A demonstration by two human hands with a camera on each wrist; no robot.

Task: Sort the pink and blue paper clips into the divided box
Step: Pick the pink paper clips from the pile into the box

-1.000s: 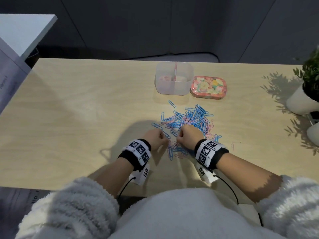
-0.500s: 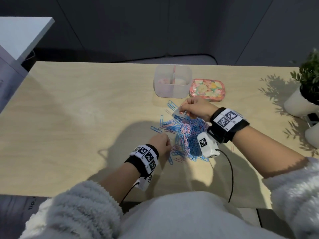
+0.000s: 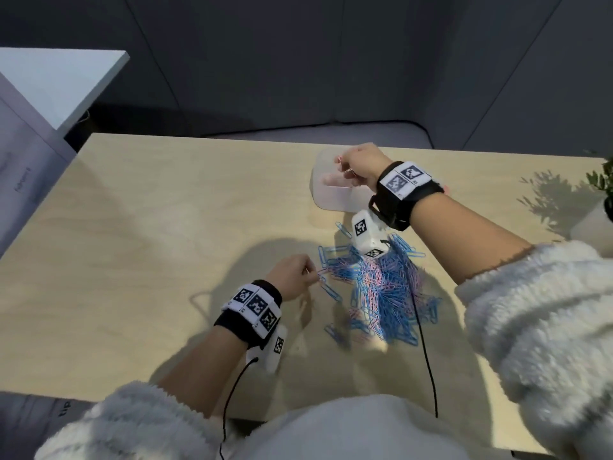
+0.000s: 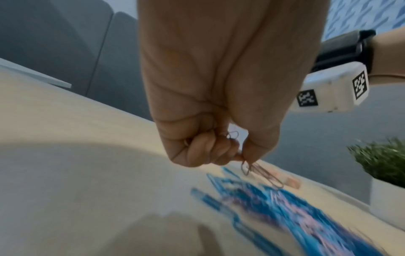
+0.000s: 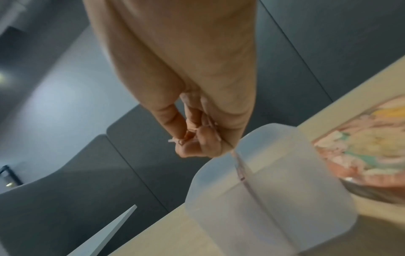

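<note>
A heap of pink and blue paper clips (image 3: pixel 384 290) (image 4: pixel 295 209) lies mid-table. The translucent divided box (image 3: pixel 335 197) (image 5: pixel 274 199) stands behind it, with a pink divider. My right hand (image 3: pixel 356 164) (image 5: pixel 197 138) hovers over the box's left side and pinches pink clips (image 5: pixel 175 141) in curled fingers. My left hand (image 3: pixel 295 275) (image 4: pixel 219 150) sits at the heap's left edge, fingers curled, and holds several pink clips (image 4: pixel 260 173) that hang from its fingertips just above the table.
A floral tin lid (image 5: pixel 363 142) lies right of the box, mostly hidden behind my right wrist in the head view. A potted plant (image 3: pixel 600 200) (image 4: pixel 385 173) stands at the table's right edge. A white shelf (image 3: pixel 56 81) is at far left.
My right hand has travelled from the near side of the heap, across it, up to above the box with clips in it. My left hand stayed at the heap's left edge.
</note>
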